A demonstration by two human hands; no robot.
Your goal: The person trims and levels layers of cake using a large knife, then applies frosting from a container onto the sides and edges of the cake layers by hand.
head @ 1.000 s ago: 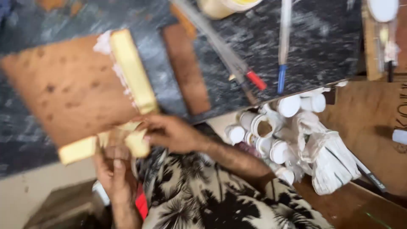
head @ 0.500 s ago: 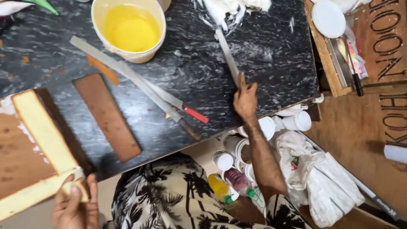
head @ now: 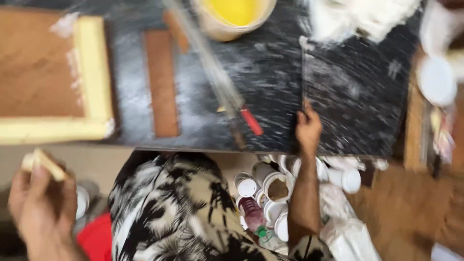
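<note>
One yellow-filled bowl (head: 234, 17), one red-handled tool (head: 241, 111), one brown wooden strip (head: 162, 82), two hands (head: 308, 128).

Looks like a small craft workshop to me: a dark marble worktop (head: 367, 121) smeared with white paste, a tub of yellow paint (head: 234, 17), wooden boards (head: 43, 72), and loads of little paint jars (head: 270, 188) stashed underneath.

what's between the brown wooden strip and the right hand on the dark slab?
Head view, blurred: between the brown strip and the right hand lie two long thin tools, one red-handled, on the dark slab.
</note>
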